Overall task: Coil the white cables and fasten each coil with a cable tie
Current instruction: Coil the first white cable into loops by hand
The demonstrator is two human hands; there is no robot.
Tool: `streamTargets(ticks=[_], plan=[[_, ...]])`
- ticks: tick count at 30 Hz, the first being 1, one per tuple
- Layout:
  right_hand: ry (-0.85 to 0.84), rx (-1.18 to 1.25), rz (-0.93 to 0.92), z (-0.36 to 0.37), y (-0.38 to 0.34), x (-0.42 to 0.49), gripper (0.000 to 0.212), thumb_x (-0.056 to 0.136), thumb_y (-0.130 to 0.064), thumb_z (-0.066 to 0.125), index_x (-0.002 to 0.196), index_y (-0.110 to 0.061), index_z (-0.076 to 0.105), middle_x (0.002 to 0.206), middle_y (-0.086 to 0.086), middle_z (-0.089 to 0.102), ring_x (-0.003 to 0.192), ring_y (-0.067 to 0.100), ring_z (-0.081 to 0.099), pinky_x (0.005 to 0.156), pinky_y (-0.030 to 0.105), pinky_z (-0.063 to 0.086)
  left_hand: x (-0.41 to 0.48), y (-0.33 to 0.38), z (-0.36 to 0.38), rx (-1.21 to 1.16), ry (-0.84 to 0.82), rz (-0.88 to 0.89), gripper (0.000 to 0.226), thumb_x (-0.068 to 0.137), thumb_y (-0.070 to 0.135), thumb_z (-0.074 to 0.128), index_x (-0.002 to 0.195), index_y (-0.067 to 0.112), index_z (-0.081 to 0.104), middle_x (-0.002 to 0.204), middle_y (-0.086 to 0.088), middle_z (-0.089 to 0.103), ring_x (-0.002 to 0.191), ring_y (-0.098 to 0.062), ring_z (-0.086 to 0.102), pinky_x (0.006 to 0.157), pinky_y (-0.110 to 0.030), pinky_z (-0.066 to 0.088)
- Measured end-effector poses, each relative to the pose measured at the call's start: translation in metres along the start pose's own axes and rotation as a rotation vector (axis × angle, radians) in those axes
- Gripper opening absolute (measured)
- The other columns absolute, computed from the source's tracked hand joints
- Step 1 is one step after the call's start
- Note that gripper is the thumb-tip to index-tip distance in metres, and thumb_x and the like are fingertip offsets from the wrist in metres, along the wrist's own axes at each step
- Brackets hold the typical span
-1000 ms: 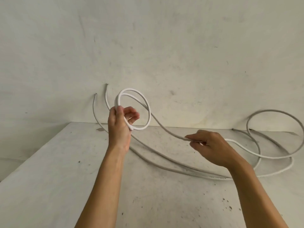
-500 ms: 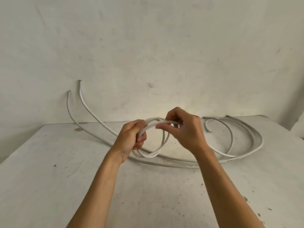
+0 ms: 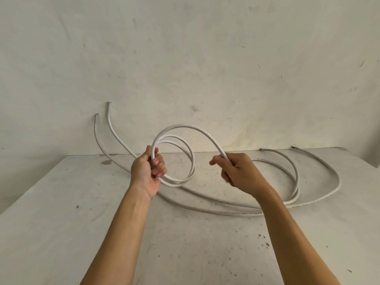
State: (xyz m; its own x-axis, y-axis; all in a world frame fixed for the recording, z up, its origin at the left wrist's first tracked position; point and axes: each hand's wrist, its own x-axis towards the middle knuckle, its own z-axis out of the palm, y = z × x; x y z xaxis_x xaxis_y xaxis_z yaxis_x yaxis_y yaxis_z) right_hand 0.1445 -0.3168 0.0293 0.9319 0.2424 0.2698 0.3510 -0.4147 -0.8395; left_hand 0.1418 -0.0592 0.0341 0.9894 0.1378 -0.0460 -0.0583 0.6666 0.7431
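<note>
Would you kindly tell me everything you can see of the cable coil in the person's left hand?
The coil is smooth, round white cable, plastic-sheathed by its look, wound into about three loose loops. It is held roughly upright over the table. The left hand grips the loops together at their left side; the widest loop arches over to the right hand, which grips it. Nothing visible binds the loops.

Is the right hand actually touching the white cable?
Touching. The head view shows the right hand gripping the white cable that arches over from the left hand.
</note>
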Motion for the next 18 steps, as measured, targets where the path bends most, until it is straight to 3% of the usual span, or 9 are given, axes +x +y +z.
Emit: streamTargets(ticks=[2,5,8,12,15,18], plan=[[0.077,-0.273,0.011,0.006,-0.004,0.002,0.044,0.108,-0.050,0.041,0.096,-0.019,0.069,0.060,-0.013,0.059,0.054,0.009,0.056,0.054,0.030,0.044,-0.002,0.003,-0.001,0.033,-0.099,-0.052,0.039,0.109,0.032,0.035,0.085,0.010,0.057,0.044,0.004,0.035,0.030,-0.007,0.024,0.033,-0.021,0.020],[0.007,-0.661,0.088,0.017,-0.008,0.002,0.051,0.109,-0.055,0.022,0.086,-0.018,0.048,0.070,-0.003,0.057,0.062,0.021,0.055,0.058,0.038,0.043,-0.008,0.008,0.000,0.133,-0.298,-0.154,0.052,0.104,0.050,0.037,0.091,0.008,0.063,0.044,0.005,0.028,0.035,-0.007,0.015,0.034,-0.020,0.018],[-0.025,-0.712,0.141,0.025,-0.005,0.002,0.049,0.109,-0.054,0.021,0.084,-0.020,0.045,0.072,-0.003,0.055,0.061,0.018,0.050,0.061,0.036,0.040,-0.012,0.009,0.003,0.271,-0.378,-0.171,0.052,0.096,0.064,0.045,0.082,0.016,0.061,0.045,0.010,0.023,0.034,-0.004,0.016,0.033,-0.019,0.018],[0.048,-0.632,0.008,0.016,-0.003,0.003,0.045,0.107,-0.057,0.033,0.079,-0.024,0.046,0.064,-0.007,0.054,0.059,0.017,0.052,0.055,0.033,0.036,-0.010,0.012,0.003,0.101,-0.212,-0.067,0.048,0.099,0.059,0.045,0.067,0.024,0.046,0.041,0.011,0.025,0.039,-0.007,0.008,0.033,-0.021,0.012],[0.111,-0.543,-0.063,-0.007,0.006,0.002,0.036,0.097,-0.066,0.050,0.085,-0.034,0.064,0.049,-0.011,0.054,0.048,0.005,0.048,0.052,0.028,0.036,-0.004,0.023,-0.008,-0.102,-0.045,0.040,0.047,0.103,0.055,0.042,0.067,0.024,0.040,0.039,0.008,0.024,0.042,-0.011,0.005,0.032,-0.022,0.012],[0.154,-0.386,-0.070,-0.036,0.023,-0.005,0.031,0.083,-0.068,0.066,0.081,-0.038,0.074,0.046,-0.012,0.050,0.044,0.005,0.042,0.053,0.024,0.036,0.001,0.042,-0.029,-0.252,0.085,0.143,0.046,0.105,0.052,0.038,0.068,0.024,0.037,0.037,0.007,0.024,0.030,-0.008,0.011,0.032,-0.021,0.012]])
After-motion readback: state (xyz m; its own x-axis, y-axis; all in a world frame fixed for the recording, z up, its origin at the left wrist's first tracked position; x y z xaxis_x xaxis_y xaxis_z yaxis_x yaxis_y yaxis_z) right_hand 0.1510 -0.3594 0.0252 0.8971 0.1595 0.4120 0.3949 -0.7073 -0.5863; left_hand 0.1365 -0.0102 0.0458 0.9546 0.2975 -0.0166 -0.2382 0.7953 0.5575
